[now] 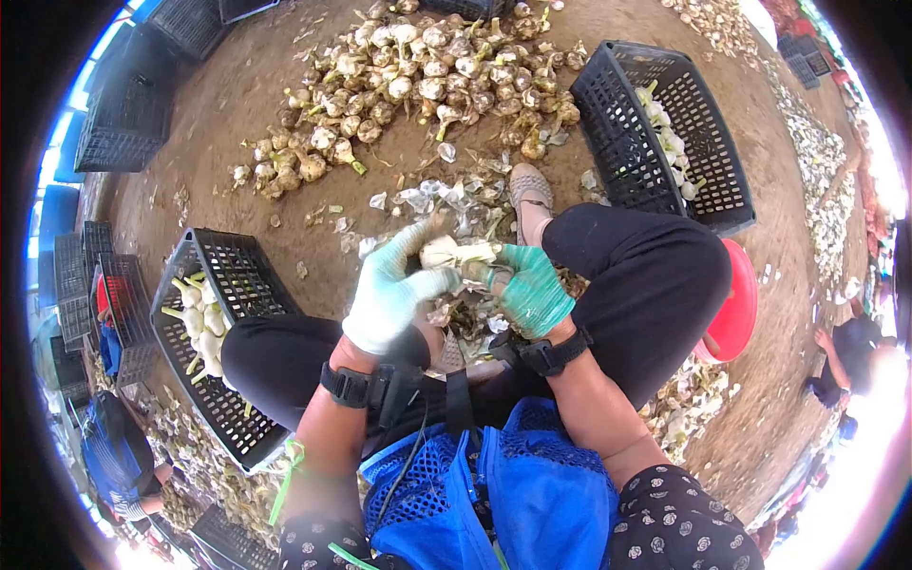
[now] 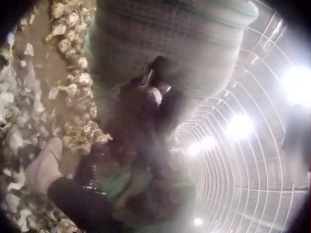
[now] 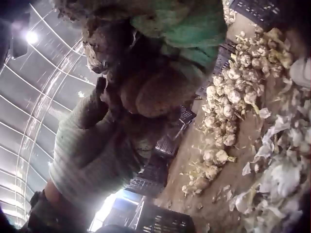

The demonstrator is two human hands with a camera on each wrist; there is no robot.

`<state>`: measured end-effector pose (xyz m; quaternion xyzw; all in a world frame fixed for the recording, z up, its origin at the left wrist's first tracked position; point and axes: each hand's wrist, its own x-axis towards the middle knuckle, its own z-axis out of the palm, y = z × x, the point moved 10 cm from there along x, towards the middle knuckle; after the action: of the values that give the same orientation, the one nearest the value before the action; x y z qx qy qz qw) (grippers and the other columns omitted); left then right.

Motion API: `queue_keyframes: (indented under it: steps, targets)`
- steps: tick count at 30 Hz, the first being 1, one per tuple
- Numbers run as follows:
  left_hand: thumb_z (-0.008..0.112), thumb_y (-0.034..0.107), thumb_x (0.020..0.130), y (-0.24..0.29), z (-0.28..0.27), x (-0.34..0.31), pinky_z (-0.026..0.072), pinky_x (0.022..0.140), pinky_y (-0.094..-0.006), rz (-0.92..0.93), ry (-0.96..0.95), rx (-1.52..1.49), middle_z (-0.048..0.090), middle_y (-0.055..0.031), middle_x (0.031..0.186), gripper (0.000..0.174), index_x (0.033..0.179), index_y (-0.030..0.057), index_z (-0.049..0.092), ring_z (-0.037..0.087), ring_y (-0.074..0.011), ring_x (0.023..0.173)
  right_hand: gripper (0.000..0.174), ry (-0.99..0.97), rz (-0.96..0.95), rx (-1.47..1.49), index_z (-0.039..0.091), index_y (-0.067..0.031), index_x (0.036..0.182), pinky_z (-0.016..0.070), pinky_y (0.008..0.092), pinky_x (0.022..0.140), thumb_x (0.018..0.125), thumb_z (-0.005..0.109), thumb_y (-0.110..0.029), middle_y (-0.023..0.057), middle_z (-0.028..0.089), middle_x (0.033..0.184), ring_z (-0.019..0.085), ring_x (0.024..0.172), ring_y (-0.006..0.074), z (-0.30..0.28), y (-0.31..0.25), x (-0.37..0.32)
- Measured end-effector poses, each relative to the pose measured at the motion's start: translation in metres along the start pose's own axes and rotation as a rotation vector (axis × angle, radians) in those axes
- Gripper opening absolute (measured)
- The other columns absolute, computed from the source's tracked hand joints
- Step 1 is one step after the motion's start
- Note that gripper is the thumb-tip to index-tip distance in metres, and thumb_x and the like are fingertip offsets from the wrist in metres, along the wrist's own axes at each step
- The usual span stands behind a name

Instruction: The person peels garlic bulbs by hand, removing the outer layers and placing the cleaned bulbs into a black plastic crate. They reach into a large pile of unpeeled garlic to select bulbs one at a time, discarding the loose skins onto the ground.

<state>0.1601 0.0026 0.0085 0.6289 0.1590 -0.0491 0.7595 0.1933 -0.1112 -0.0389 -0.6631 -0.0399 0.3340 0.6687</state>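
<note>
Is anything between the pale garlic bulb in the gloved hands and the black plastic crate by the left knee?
Yes: from the bulb, the left hand comes first, then the crate's slotted side; the black-trousered left leg lies just beside that path.

No text, label, brand, number or sign can be read in any of the three views.
</note>
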Motion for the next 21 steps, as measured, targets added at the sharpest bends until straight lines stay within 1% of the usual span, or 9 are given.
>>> queue_keyframes:
  steps: [5, 7, 8, 11, 15, 16, 17, 19, 21]
  targets:
    - [0.055, 0.019, 0.077, -0.028, -0.017, 0.006, 0.0417, 0.075, -0.0237, -0.11, 0.034, -0.019, 0.054, -0.0091, 0.097, 0.046, 0.113, -0.0061, 0.04, 0.052, -0.014, 0.085, 0.022, -0.025, 0.032, 0.12, 0.057, 0.0047, 0.086, 0.0414, 0.0218, 0.057, 0.07, 0.062, -0.011, 0.0055, 0.059, 0.073, 0.049, 0.063, 0.007, 0.001, -0.007, -0.003]
    - [0.058, 0.018, 0.074, -0.009, 0.0, 0.003, 0.0405, 0.078, -0.0256, -0.009, -0.137, -0.054, 0.052, -0.0097, 0.102, 0.05, 0.114, -0.0057, 0.039, 0.05, -0.015, 0.091, 0.023, -0.037, 0.011, 0.176, 0.057, 0.0046, 0.086, 0.0413, 0.0216, 0.056, 0.07, 0.063, -0.011, 0.0054, 0.059, 0.073, 0.049, 0.062, 0.0068, 0.002, -0.015, -0.005]
    - [0.059, 0.016, 0.07, -0.01, 0.005, 0.0, 0.039, 0.081, -0.027, -0.075, -0.168, -0.064, 0.049, -0.0104, 0.106, 0.055, 0.116, -0.0053, 0.036, 0.048, -0.0159, 0.096, 0.024, -0.046, -0.009, 0.234, 0.057, 0.0045, 0.086, 0.0412, 0.0213, 0.056, 0.07, 0.063, -0.012, 0.0053, 0.059, 0.072, 0.048, 0.062, 0.0065, 0.003, -0.018, -0.006]
    - [0.059, 0.013, 0.067, -0.011, 0.004, 0.0, 0.0386, 0.082, -0.0272, -0.031, -0.169, -0.016, 0.047, -0.0109, 0.108, 0.058, 0.117, -0.005, 0.034, 0.048, -0.0165, 0.096, 0.024, -0.051, 0.056, 0.144, 0.058, 0.0046, 0.086, 0.0408, 0.021, 0.055, 0.069, 0.064, -0.012, 0.0051, 0.06, 0.072, 0.048, 0.061, 0.0057, 0.003, -0.007, -0.003]
    - [0.053, 0.009, 0.071, -0.02, -0.003, 0.002, 0.0401, 0.079, -0.0262, -0.124, -0.035, -0.064, 0.053, -0.0102, 0.099, 0.045, 0.112, -0.0051, 0.041, 0.051, -0.0164, 0.089, 0.022, -0.038, 0.05, 0.134, 0.058, 0.0054, 0.083, 0.0402, 0.0208, 0.053, 0.069, 0.063, -0.01, 0.0051, 0.06, 0.071, 0.048, 0.06, 0.0057, 0.002, -0.006, -0.002]
    - [0.049, 0.008, 0.075, -0.022, -0.003, 0.002, 0.0411, 0.076, -0.0243, -0.131, -0.002, -0.192, 0.055, -0.0096, 0.093, 0.038, 0.11, -0.0048, 0.044, 0.052, -0.0143, 0.085, 0.02, -0.035, 0.021, 0.054, 0.058, 0.0058, 0.082, 0.0399, 0.0207, 0.052, 0.068, 0.062, -0.009, 0.005, 0.059, 0.069, 0.048, 0.059, 0.0059, 0.002, -0.011, -0.003]
    - [0.049, 0.008, 0.075, -0.023, -0.002, 0.003, 0.0411, 0.076, -0.0243, -0.131, -0.002, -0.195, 0.055, -0.0096, 0.093, 0.038, 0.11, -0.0048, 0.044, 0.052, -0.0143, 0.085, 0.019, -0.033, -0.008, -0.026, 0.058, 0.0061, 0.081, 0.0396, 0.0206, 0.052, 0.068, 0.061, -0.007, 0.005, 0.059, 0.067, 0.047, 0.058, 0.0061, 0.002, -0.015, -0.005]
    - [0.045, 0.008, 0.077, -0.022, -0.006, 0.005, 0.0417, 0.072, -0.0227, -0.112, 0.037, 0.008, 0.055, -0.0096, 0.093, 0.035, 0.109, -0.0043, 0.045, 0.052, -0.0131, 0.082, 0.018, -0.024, -0.008, -0.082, 0.058, 0.006, 0.081, 0.0401, 0.0211, 0.052, 0.067, 0.06, -0.006, 0.006, 0.058, 0.067, 0.048, 0.058, 0.007, 0.002, -0.018, -0.007]
    - [0.044, 0.009, 0.079, -0.042, -0.011, 0.005, 0.0421, 0.07, -0.022, -0.176, 0.109, -0.108, 0.055, -0.0082, 0.09, 0.031, 0.106, -0.0041, 0.047, 0.053, -0.013, 0.08, 0.018, -0.02, -0.009, -0.134, 0.058, 0.0059, 0.081, 0.0407, 0.0216, 0.052, 0.067, 0.059, -0.004, 0.0069, 0.058, 0.066, 0.05, 0.059, 0.0078, 0.004, -0.016, -0.007]
